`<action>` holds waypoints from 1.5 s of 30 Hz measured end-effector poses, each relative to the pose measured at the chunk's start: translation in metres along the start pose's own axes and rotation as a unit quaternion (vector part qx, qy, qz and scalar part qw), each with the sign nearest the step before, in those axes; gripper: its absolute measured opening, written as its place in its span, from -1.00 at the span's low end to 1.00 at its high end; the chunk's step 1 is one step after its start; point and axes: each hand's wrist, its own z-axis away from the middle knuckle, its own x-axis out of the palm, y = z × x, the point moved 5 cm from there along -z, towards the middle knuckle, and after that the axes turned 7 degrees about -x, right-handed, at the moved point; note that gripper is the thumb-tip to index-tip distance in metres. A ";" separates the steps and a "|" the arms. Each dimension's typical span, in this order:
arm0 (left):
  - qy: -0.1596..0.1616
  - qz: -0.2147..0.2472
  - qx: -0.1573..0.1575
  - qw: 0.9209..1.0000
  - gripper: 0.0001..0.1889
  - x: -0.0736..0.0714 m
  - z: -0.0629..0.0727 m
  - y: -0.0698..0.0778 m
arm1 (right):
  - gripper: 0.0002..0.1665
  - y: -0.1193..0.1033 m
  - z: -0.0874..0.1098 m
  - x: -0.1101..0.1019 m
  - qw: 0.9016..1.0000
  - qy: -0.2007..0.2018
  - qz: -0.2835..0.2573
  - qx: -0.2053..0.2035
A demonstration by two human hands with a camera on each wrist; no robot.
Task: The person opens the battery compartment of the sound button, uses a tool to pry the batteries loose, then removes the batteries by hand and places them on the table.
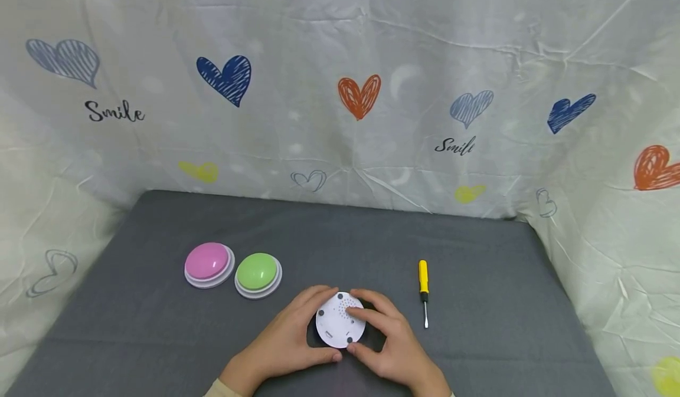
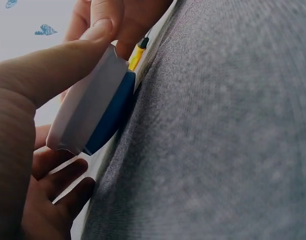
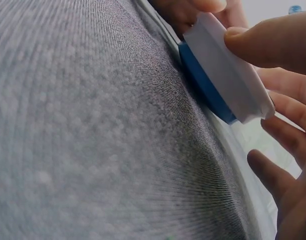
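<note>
A round push button (image 1: 334, 329) with a white base and a blue dome (image 2: 113, 112) is held upside down at the table's near middle. Its white underside faces up in the head view, with several dark round feet, a cluster of small holes and a little slot. My left hand (image 1: 289, 332) grips its left side between thumb and fingers. From the right, my right hand (image 1: 393, 338) holds the rim with its thumb (image 3: 267, 45) and fingers, one fingertip lying over the holes. The blue dome points down toward the grey cloth, hidden in the head view.
A pink push button (image 1: 207, 261) and a green push button (image 1: 257, 272) stand dome up at the left. On the right lies a screwdriver (image 1: 423, 285) with a yellow handle, its tip toward me. A pale printed curtain (image 1: 297, 120) hangs behind the grey table (image 1: 478, 267).
</note>
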 end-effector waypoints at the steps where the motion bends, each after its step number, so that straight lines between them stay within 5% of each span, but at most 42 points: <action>1: -0.001 -0.001 0.002 1.000 0.09 0.000 0.000 0.000 | -0.30 0.000 0.000 0.000 1.000 0.002 -0.001 -0.004; 12: 0.029 -0.034 0.026 0.999 0.01 -0.002 0.000 0.002 | -0.42 -0.003 -0.001 0.000 1.000 -0.013 0.012 -0.014; 20: 0.067 -0.046 0.073 0.994 -0.01 0.003 -0.002 0.008 | -0.53 -0.009 -0.005 0.001 0.998 -0.008 0.043 -0.045; 37: 0.083 -0.058 0.039 0.994 -0.09 0.010 -0.004 0.011 | -0.72 -0.030 -0.013 0.006 0.974 -0.028 0.170 -0.149; 45: 0.077 -0.052 0.038 0.995 -0.02 0.009 -0.003 0.011 | -0.76 -0.030 -0.012 0.004 0.972 -0.030 0.178 -0.149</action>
